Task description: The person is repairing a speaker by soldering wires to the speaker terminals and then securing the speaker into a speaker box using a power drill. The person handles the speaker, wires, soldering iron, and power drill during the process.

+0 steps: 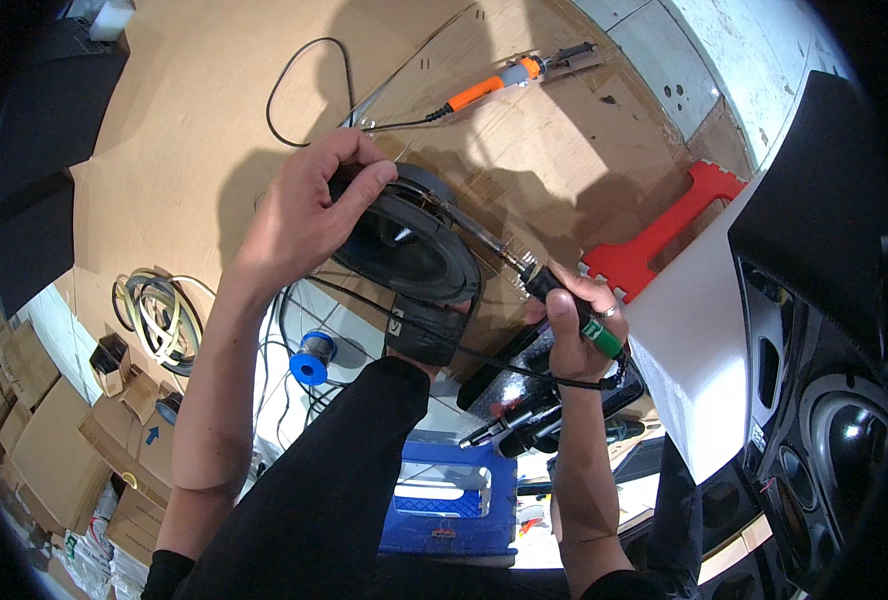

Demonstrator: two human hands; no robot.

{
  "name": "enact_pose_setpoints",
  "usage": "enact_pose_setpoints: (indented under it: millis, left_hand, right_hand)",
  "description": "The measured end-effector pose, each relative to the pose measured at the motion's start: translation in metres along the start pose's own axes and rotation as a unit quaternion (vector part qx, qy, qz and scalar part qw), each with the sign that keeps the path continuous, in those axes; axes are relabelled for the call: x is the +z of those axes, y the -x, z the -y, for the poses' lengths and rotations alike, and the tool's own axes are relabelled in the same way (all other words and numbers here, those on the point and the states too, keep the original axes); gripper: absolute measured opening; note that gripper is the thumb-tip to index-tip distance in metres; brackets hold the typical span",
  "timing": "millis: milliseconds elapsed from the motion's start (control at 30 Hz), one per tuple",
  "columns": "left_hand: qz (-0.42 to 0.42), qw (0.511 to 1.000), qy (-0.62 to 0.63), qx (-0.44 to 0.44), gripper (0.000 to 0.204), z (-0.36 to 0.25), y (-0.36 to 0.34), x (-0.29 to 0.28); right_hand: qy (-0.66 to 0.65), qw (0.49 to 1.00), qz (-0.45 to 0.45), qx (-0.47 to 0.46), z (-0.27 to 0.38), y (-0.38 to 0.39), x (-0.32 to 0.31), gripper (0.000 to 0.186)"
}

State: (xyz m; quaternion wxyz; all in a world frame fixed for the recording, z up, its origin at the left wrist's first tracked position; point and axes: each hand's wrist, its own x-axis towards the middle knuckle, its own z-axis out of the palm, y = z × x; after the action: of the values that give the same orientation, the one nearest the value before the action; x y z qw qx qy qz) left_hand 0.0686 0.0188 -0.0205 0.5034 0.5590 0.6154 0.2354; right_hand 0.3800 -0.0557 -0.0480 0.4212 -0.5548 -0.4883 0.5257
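Note:
In my left hand (314, 200) is a round black speaker driver (394, 245), tilted, with the thumb and fingers closed on its upper rim. My right hand (584, 325) grips a soldering iron by its black and green handle (601, 338). The iron's long metal shaft (484, 238) reaches up and left to the speaker's far edge, near my left fingertips. Whether its tip touches the speaker I cannot tell. From the handle a black cord (494, 358) loops left below the speaker. Just under the speaker is my foot in a black slipper (429, 328).
Flattened cardboard (194, 110) covers the floor. An orange and grey corded tool (489, 88) lies at the far side. Nearer are a blue spool (310, 368), coiled cables (159, 325) and a blue stool (509, 510). A red plastic piece (654, 240) and a speaker cabinet (824, 470) stand right.

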Motion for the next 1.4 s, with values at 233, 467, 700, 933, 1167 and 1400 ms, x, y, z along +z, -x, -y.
enact_pose_setpoints:
  millis: [233, 467, 700, 933, 1167, 1400]
  left_hand:
    - [-0.005, 1.0, 0.004, 0.004, 0.019, 0.0, 0.001, 0.001]
    - [-0.008, 0.999, -0.024, 0.034, 0.018, 0.003, 0.001, 0.0]
    - [-0.007, 0.998, -0.042, 0.046, 0.021, 0.002, 0.0, -0.001]
    - [-0.009, 0.997, -0.048, 0.06, 0.02, 0.002, -0.001, 0.001]
    - [-0.001, 0.997, -0.043, 0.063, 0.018, 0.002, 0.0, -0.002]
    - [-0.007, 0.998, -0.037, 0.056, 0.017, 0.005, 0.001, -0.001]
  right_hand:
    - [0.132, 0.982, 0.019, -0.133, 0.0, -0.003, -0.003, 0.036]
    - [0.156, 0.979, 0.02, -0.13, 0.007, -0.006, -0.003, 0.042]
    - [0.239, 0.956, 0.031, -0.166, 0.007, -0.004, -0.005, 0.045]
    - [0.167, 0.973, 0.021, -0.155, 0.002, -0.001, -0.001, 0.04]
    - [0.015, 1.0, -0.01, -0.019, -0.019, 0.01, 0.001, 0.038]
    - [0.049, 0.996, 0.005, -0.081, -0.017, 0.004, -0.001, 0.037]
